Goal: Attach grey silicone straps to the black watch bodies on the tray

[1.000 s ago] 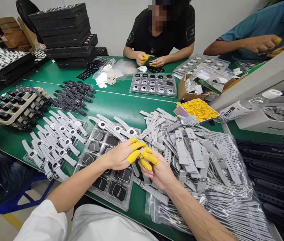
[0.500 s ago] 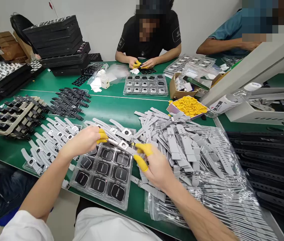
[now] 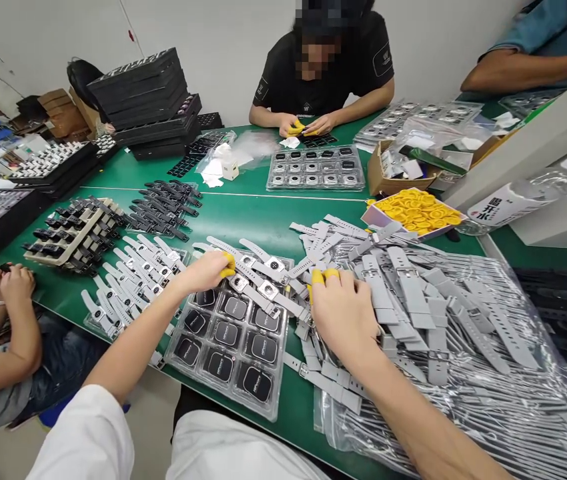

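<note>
Yellow finger cots cover fingertips of both hands. My left hand [image 3: 208, 271] pinches a smartwatch [image 3: 238, 284] with a grey strap section, above the clear plastic tray [image 3: 276, 410]. Black square screens [image 3: 225, 332] sit in the tray's cells. Other smartwatches with grey straps [image 3: 267, 289] lie across the tray's far end, beside the held one. To the right, my right hand [image 3: 343, 307] reaches over the pile of loose grey watch straps [image 3: 398, 287], fingers curled downward. Its fingertips are mostly hidden, so what they hold cannot be seen.
Grey-strapped watches [image 3: 128, 280] lie left of the tray, near a rack of black-strapped watches [image 3: 71, 233]. Bagged straps [image 3: 463, 407] cover the right side. Behind stand a box of yellow finger cots [image 3: 413, 210] and a bottle [image 3: 518, 193]. Co-workers [image 3: 323, 87] sit around the table.
My right hand has left the watch and moved right onto the strap pile. My left hand still grips a watch over the tray. The view has turned left.
</note>
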Demonstrator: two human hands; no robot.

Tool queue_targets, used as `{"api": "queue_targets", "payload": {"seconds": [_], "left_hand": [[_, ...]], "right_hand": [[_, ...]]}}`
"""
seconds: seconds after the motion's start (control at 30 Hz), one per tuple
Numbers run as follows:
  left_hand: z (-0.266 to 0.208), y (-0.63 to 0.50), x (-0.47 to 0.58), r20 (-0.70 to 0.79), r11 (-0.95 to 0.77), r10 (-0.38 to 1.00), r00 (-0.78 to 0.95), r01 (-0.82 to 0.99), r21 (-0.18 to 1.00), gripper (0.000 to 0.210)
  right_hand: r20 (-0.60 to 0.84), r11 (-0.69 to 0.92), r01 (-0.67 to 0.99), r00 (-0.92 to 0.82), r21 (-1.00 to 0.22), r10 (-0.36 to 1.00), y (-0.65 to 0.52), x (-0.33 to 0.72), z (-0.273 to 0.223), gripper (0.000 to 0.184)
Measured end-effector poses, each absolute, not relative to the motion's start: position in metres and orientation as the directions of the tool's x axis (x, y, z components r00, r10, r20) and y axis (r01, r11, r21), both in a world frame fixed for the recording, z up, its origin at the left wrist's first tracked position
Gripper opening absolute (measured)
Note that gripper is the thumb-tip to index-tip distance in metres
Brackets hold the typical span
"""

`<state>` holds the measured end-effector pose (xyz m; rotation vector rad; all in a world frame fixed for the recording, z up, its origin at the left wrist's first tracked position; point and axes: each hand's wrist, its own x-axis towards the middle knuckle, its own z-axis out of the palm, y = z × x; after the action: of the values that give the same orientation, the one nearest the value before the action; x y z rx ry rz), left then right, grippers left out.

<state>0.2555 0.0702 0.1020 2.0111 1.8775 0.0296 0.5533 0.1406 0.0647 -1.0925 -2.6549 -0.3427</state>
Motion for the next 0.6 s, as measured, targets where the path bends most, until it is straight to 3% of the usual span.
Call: {"api": "queue_targets", "payload": {"seconds": [0.17,0.27,0.37,0.43,0.5,0.6], "left_hand": [[0.098,0.053,0.254,-0.021,0.012,1.0,-0.011,0.999,0.053,0.014],[0.105,0.032,0.245,-0.095,-0.008,0.995,0.002,0.998,-0.057,0.014],[0.108,0.018,0.241,-0.202,-0.082,0.978,0.058,0.99,-0.117,0.021],[0.105,0.017,0.242,-0.2,-0.109,0.976,0.081,0.985,-0.133,0.026],[0.1,0.02,0.243,-0.171,-0.119,0.981,0.096,0.984,-0.134,0.027],[0.1,0.025,0.24,-0.156,-0.11,0.983,0.092,0.988,-0.108,0.025]], "right_hand": [[0.346,0.69,0.723,-0.655,0.028,0.672,0.144,0.556,0.068,0.021],[0.414,0.646,0.75,-0.547,-0.143,0.727,0.149,0.563,0.073,0.022],[0.415,0.547,0.724,-0.383,-0.42,0.825,0.153,0.574,0.076,0.021],[0.326,0.423,0.603,-0.271,-0.676,0.906,0.154,0.579,0.077,0.02],[0.195,0.259,0.343,-0.211,-0.903,0.958,0.153,0.582,0.079,0.025],[0.022,-0.005,-0.083,-0.32,-0.997,0.947,0.148,0.582,0.086,0.03]]}}
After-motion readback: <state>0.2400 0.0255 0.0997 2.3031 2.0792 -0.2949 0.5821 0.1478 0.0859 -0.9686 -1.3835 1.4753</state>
